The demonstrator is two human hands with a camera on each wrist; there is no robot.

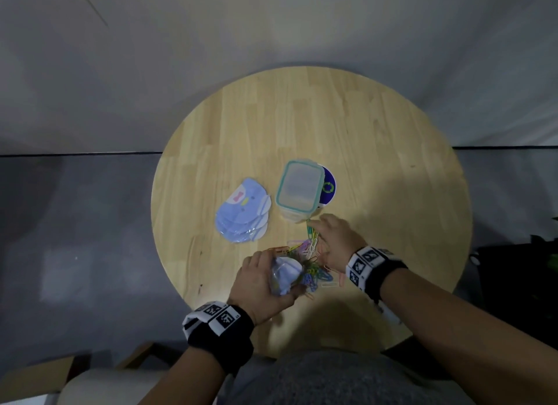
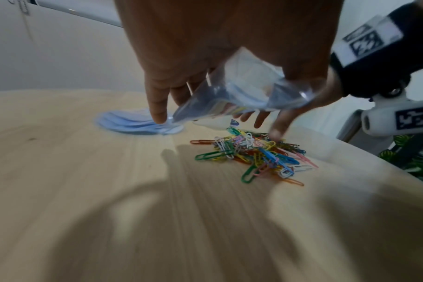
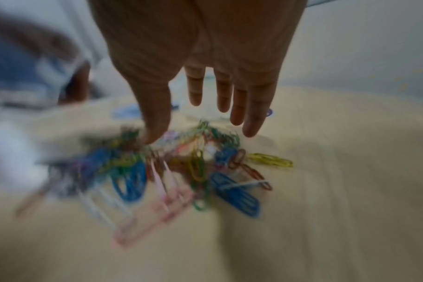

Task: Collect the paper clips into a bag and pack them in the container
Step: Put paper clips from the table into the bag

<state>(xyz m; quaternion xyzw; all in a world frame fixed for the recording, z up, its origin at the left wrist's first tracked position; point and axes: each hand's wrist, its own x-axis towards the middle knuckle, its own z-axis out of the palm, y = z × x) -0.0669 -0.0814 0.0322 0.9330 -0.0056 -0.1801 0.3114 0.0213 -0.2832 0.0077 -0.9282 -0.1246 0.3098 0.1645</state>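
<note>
Coloured paper clips (image 2: 251, 152) heaped on round wooden table (image 1: 302, 117), near its front edge; wide bare wood beyond and to the right. Left hand (image 1: 259, 287) grips a clear bag (image 2: 239, 91) just above the heap's left side. Right hand (image 1: 335, 238) has straight, spread fingers (image 3: 196, 87), thumb touching clips. Lidded container (image 1: 299, 190) just behind the heap, bag stack (image 1: 241, 214) left of it. No readable writing.

The round table (image 1: 332, 117) was pale, matt wood in jointed strips. The bag (image 2: 242, 91) was clear, glossy, crinkled plastic. The paper clips (image 2: 256, 152) wore smooth coloured coating. The container (image 1: 297, 190) was cloudy plastic with a teal-edged lid.
</note>
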